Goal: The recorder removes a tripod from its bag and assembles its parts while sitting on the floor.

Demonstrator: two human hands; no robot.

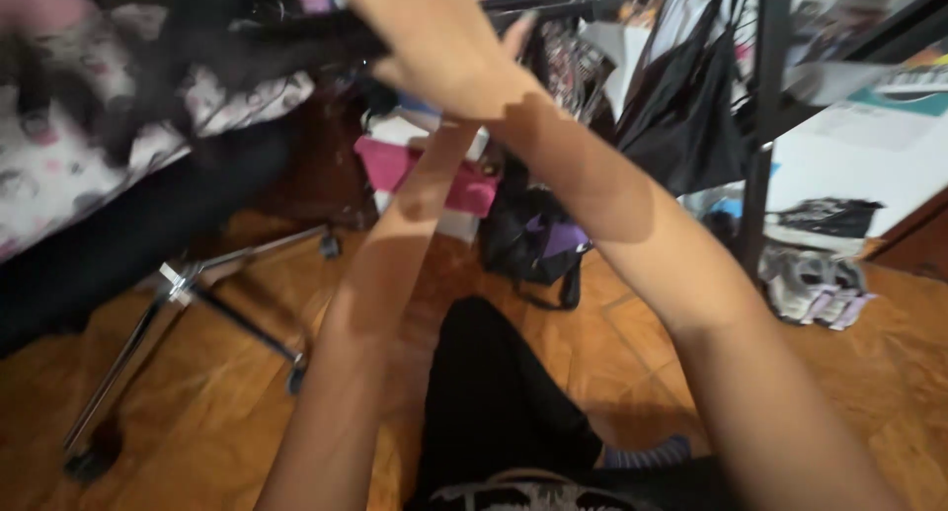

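Head view: we see both arms raised and crossed. The right hand reaches up-left, fingers wrapped over a dark blurred garment draped on a black metal clothes rail at the top of the frame. The left hand is mostly hidden behind the right wrist; only fingertips show, so we cannot tell its grip. Left of them hangs a white floral-print fabric. Below stands a chrome wheeled rack base on the orange wooden floor. A black bag with a purple patch lies beyond, near a black upright pole.
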